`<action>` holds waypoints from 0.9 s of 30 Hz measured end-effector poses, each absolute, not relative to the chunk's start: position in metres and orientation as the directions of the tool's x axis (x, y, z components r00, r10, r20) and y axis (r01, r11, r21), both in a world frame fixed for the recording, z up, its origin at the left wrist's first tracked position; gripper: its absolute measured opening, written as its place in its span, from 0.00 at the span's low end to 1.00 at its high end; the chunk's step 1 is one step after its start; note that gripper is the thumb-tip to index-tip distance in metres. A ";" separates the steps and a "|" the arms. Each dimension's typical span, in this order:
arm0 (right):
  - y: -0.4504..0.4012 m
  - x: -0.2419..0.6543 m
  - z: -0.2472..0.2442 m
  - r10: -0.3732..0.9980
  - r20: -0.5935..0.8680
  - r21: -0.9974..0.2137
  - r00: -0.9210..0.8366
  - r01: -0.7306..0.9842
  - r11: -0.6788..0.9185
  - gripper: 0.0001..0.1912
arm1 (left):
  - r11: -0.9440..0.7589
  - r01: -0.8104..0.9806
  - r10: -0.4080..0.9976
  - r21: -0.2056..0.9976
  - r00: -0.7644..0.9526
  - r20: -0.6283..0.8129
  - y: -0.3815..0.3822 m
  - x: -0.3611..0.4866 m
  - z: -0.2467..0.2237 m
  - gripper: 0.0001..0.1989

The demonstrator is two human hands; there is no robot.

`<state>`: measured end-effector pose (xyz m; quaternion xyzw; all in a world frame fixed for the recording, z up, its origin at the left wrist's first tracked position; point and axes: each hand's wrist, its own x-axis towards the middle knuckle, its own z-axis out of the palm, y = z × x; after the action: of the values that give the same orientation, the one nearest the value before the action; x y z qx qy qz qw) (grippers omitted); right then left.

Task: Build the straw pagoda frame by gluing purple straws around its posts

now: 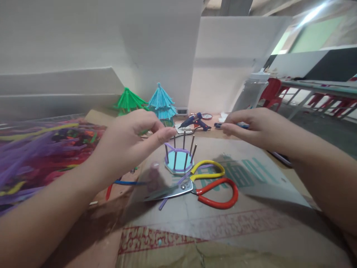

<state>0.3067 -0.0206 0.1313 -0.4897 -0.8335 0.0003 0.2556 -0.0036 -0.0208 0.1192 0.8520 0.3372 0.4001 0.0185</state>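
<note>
A small octagonal light-blue base point(179, 160) with several upright dark sticks stands on the sheet-covered board, purple strip around its edge and partly across the sticks. My left hand point(139, 139) is above and left of it, thumb and index finger pressed together near the stick tops; what they pinch, if anything, is too small to tell. My right hand point(248, 126) hovers to the right, its thumb and fingertips close together, any held item hidden. Scissors point(192, 186) with yellow and red handles lie in front of the base, over a purple strip point(163, 204).
A blue glue gun point(196, 121) lies behind the base. Green point(129, 99) and blue point(162, 100) umbrella-shaped pieces stand at the back. Purple and coloured strips point(41, 160) fill the left side. A clear bottle point(251, 89) stands back right.
</note>
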 end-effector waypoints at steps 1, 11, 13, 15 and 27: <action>-0.017 0.306 0.129 0.818 0.433 -0.248 -0.378 0.822 0.512 0.15 | -0.787 0.564 0.562 0.249 0.488 0.668 -0.020 -0.003 0.119 0.16; -0.033 0.255 0.084 0.344 0.636 0.187 -0.691 0.570 0.800 0.07 | -0.837 0.546 0.419 -0.040 0.686 0.595 -0.011 0.003 0.099 0.10; -0.033 0.250 0.079 0.290 0.636 0.267 -0.715 0.556 0.787 0.08 | -0.834 0.550 0.428 -0.035 0.687 0.587 -0.011 0.006 0.095 0.10; -0.031 0.248 0.075 0.286 0.650 0.271 -0.704 0.567 0.778 0.08 | -0.833 0.552 0.430 -0.038 0.689 0.584 -0.012 0.009 0.090 0.09; -0.020 0.238 0.065 0.259 0.696 0.256 -0.670 0.567 0.783 0.08 | -0.816 0.563 0.386 -0.129 0.698 0.603 -0.009 0.013 0.079 0.08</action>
<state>0.2378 -0.0197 0.0647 -0.2335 -0.8839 -0.2323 0.3321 0.0126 -0.0094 0.0791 0.9085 0.2612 0.2878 -0.1535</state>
